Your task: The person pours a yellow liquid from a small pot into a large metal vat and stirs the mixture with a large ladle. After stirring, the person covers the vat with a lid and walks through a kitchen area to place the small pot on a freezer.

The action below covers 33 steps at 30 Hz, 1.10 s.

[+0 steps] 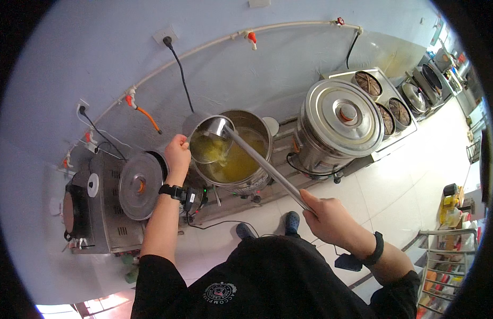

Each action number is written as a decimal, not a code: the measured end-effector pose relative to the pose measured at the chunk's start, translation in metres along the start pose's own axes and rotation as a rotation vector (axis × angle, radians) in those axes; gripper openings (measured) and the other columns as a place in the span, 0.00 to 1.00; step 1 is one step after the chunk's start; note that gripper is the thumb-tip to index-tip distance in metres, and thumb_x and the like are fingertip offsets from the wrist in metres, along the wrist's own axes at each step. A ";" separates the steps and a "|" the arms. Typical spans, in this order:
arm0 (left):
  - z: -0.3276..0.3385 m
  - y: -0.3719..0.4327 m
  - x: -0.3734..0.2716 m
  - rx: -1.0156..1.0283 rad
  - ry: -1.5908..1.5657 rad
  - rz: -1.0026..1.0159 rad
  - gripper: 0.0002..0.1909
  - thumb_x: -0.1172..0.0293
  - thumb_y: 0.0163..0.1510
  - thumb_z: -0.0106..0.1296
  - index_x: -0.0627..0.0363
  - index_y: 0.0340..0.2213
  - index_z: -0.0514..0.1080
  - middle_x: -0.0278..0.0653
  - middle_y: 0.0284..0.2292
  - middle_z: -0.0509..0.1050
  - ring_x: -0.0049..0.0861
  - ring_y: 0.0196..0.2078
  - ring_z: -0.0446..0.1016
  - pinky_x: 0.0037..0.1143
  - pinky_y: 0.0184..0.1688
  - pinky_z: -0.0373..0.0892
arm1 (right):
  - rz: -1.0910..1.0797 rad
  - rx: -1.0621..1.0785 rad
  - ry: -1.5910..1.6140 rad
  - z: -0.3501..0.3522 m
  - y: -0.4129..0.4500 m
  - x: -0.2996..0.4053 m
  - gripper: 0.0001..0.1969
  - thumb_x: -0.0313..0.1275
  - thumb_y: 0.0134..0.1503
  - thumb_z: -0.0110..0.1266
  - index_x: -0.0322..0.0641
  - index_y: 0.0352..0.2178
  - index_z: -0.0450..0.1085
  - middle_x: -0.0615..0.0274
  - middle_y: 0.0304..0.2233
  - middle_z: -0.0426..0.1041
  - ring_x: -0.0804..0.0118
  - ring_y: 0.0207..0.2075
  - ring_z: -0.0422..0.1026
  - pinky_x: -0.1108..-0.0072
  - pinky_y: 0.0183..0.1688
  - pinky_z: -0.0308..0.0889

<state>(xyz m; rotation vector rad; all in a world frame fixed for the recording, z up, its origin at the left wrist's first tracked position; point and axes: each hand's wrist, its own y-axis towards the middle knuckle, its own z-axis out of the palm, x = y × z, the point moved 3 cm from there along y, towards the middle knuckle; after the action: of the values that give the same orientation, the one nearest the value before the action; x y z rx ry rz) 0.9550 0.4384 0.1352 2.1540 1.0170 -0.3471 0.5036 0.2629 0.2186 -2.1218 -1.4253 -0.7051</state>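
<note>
My right hand (326, 217) is closed around the end of a long metal ladle handle (266, 164). The ladle's bowl (215, 127) is over the left part of a large steel stockpot (266, 137) that holds yellowish liquid (246, 161). At the pot's left side, my left hand (177, 153) has its fingers curled on the rim of a round metal vessel or strainer (191, 156). That vessel lies partly over the pot's mouth, and yellow liquid shows in or through it. Its exact shape is hard to tell behind the ladle.
A lidded steel pot (342, 119) stands to the right, near a steel counter (384, 149) with several round containers (367, 84). On the left, a round metal lid (139, 186) leans by a steel cabinet (114, 235). A black cable (226, 222) crosses the floor near my feet. A metal rack (446, 263) stands at right.
</note>
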 end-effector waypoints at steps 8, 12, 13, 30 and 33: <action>-0.017 0.013 -0.030 0.077 0.243 0.137 0.06 0.77 0.54 0.55 0.59 0.35 0.74 0.49 0.33 0.78 0.50 0.37 0.77 0.41 0.37 0.71 | 0.022 0.051 0.022 -0.010 -0.045 -0.012 0.23 0.25 0.57 0.53 0.33 0.55 0.62 0.45 0.24 0.74 0.40 0.27 0.75 0.58 0.31 0.69; -0.024 0.018 -0.045 0.073 0.302 0.127 0.06 0.78 0.54 0.55 0.59 0.35 0.74 0.48 0.34 0.78 0.51 0.37 0.77 0.41 0.37 0.71 | 0.073 0.052 -0.007 -0.005 -0.049 -0.025 0.23 0.26 0.57 0.52 0.35 0.55 0.63 0.44 0.24 0.74 0.39 0.28 0.75 0.57 0.31 0.69; -0.027 0.019 -0.049 0.040 0.295 0.168 0.06 0.79 0.53 0.54 0.58 0.35 0.72 0.47 0.33 0.77 0.50 0.36 0.76 0.42 0.36 0.71 | 0.072 0.043 -0.008 -0.004 -0.047 -0.028 0.23 0.26 0.57 0.52 0.36 0.55 0.63 0.43 0.24 0.74 0.38 0.28 0.74 0.57 0.32 0.69; -0.075 0.016 -0.068 -0.165 0.313 0.378 0.07 0.77 0.53 0.53 0.56 0.36 0.72 0.45 0.35 0.77 0.49 0.37 0.77 0.41 0.36 0.72 | 0.028 -0.093 -0.012 0.019 0.003 -0.046 0.18 0.26 0.55 0.52 0.34 0.48 0.65 0.38 0.24 0.74 0.33 0.30 0.74 0.52 0.33 0.68; -0.079 0.015 -0.055 -0.192 0.262 0.317 0.07 0.76 0.53 0.54 0.56 0.36 0.73 0.45 0.34 0.77 0.50 0.36 0.77 0.40 0.36 0.72 | 0.028 -0.099 -0.053 0.022 0.011 -0.048 0.16 0.27 0.55 0.52 0.34 0.46 0.64 0.37 0.24 0.74 0.32 0.30 0.73 0.49 0.34 0.68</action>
<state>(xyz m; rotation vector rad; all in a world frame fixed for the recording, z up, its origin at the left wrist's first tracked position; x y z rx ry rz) 0.9259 0.4569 0.2266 2.1736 0.7900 0.1804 0.5014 0.2404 0.1694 -2.2475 -1.4117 -0.7278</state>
